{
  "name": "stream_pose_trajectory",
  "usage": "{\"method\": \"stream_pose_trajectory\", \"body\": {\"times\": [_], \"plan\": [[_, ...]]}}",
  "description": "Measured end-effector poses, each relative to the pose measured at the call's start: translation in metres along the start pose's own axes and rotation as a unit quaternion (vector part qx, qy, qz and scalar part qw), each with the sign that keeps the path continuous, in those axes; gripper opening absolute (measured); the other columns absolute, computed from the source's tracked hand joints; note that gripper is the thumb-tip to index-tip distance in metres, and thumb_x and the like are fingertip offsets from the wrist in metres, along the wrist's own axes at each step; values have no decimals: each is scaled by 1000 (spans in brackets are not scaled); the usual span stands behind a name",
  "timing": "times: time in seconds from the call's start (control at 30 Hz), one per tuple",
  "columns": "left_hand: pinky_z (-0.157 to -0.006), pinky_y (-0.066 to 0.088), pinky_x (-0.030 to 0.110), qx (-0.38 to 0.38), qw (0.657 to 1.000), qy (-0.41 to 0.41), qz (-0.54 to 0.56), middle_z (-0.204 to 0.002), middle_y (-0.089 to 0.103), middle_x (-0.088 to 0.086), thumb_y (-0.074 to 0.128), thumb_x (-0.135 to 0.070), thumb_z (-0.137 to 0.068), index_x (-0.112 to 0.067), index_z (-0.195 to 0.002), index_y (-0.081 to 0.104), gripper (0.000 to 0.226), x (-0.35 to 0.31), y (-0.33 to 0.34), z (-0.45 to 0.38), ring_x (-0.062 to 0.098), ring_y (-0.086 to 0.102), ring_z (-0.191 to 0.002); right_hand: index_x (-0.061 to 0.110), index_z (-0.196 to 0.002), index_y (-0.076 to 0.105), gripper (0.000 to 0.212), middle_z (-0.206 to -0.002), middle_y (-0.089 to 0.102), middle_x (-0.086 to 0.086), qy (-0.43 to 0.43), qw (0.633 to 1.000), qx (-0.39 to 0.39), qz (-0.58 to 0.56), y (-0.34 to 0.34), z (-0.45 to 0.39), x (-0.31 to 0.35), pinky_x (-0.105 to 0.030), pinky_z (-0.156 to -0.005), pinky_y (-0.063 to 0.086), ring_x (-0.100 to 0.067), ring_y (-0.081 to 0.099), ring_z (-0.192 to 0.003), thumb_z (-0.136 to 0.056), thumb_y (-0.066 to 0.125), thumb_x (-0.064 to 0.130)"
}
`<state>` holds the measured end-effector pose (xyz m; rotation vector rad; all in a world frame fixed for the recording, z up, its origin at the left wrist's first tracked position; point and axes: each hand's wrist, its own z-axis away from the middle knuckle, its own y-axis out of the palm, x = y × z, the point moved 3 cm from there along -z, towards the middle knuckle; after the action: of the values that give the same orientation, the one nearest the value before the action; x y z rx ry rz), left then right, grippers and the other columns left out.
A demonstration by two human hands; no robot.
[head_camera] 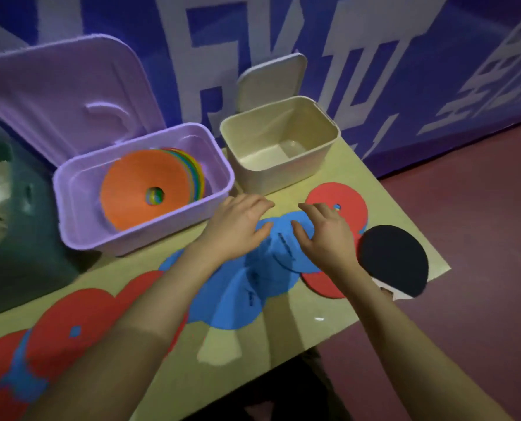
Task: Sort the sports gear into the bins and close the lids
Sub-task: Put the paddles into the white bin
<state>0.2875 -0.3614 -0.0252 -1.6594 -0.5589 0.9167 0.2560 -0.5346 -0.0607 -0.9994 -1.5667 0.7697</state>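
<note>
Blue discs [262,284] under both hands: left hand [238,229], right hand [326,235], grip spread, fingers resting flat.

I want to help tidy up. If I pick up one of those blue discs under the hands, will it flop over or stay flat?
Probably it bends a little: the blue discs look thin and lie flat on the table. They seem light, like the stacked orange disc in the purple bin. Overlapped as they are, pushing one may well slide its neighbours too.

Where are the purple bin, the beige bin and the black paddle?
purple bin [70,214]: head view, on its front left wall.
beige bin [283,174]: head view, on its front wall.
black paddle [394,258]: head view, on its face.
</note>
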Motion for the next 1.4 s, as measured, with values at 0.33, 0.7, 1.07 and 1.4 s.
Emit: {"method": "stream_pose_trajectory", "body": {"times": [0.33, 0.7, 1.07, 1.4], "plan": [[-100, 29, 35, 116, 990, -51, 56, -136, 47, 4, 51, -34, -92, -17, -136, 44, 47, -118, 124, -76, 25, 41, -124, 33, -148, 13, 104, -157, 3, -11, 251, 939, 205, 118, -16, 68, -195, -61, -109, 11, -40, 5, -141, -65, 47, 85], [-111, 9, 35, 181, 972, -108, 108, -155, 17, -6, 42, -34, -97, -25, -149, 19, 57, -153, 186, -75, 17, 12, -140, 22, -146, 26, 84, -156, 8, -16, 258, 959, 118, 3, -10, 70, -221, -56, -111, 15, -44, 6, -139, -79, 59, 61], [-110, 18, 37, 30, 928, -305, 213, -140, 44, -1, 47, -34, -95, -27, -143, 31, 51, -112, 150, -30, 21, 26, -135, 15, -132, 52, 79, -146, 34, -19, 49, 987, 134, -73, 26, 12, -175, -59, -107, 24, -49, 23, -134, -72, 43, 66], [-108, 16, 41, 105, 952, -259, 120, -153, 24, -2, 38, -36, -98, -26, -148, 22, 53, -87, 160, -67, 24, 21, -135, 38, -148, 13, 120, -157, 1, -14, 78, 973, 207, 66, 21, 57, -168, -55, -105, 20, -43, 14, -138, -49, 59, 86]]}}
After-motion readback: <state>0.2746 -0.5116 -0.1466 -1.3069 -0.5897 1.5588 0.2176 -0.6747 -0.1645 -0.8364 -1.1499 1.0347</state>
